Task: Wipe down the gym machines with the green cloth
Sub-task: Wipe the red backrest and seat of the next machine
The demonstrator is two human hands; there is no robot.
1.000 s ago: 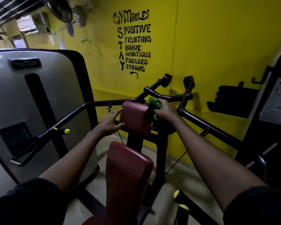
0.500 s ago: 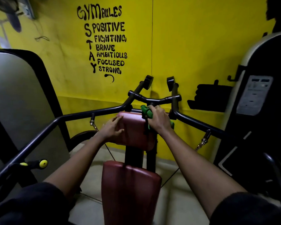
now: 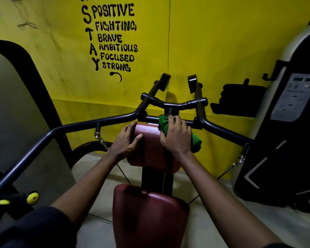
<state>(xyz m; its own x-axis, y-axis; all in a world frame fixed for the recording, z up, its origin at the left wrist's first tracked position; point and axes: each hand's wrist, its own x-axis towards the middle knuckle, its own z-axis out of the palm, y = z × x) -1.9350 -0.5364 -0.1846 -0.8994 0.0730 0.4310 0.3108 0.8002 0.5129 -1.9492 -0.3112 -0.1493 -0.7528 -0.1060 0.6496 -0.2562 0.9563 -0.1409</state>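
The right hand (image 3: pixel 175 135) is bunched around the green cloth (image 3: pixel 163 122), fingers curled over it. It holds the wad at the top right corner of the maroon chest pad (image 3: pixel 150 151). One end of the cloth sticks out above the knuckles and the other bulges out below the heel of the hand.

Just left of this grip, the left hand (image 3: pixel 125 140) lies spread on the pad's left side, thumb on the front face, fingers reaching up the edge.

Directly beyond the grip a black crossbar (image 3: pixel 174 104) runs between two upright handle stubs, and a lower bar (image 3: pixel 150 119) passes behind the cloth. It is unclear whether the cloth touches that bar.

Below the grip, nearer the person, is the maroon seat pad (image 3: pixel 150 217), cut off at the bottom edge. To the right stands a dark weight-stack cover (image 3: pixel 284 149) with a label too blurred to read. To the left are a grey panel (image 3: pixel 16 108) and a yellow-tipped knob (image 3: pixel 32 197).

The yellow wall (image 3: pixel 213 42) behind carries painted words, and the top line is cropped.
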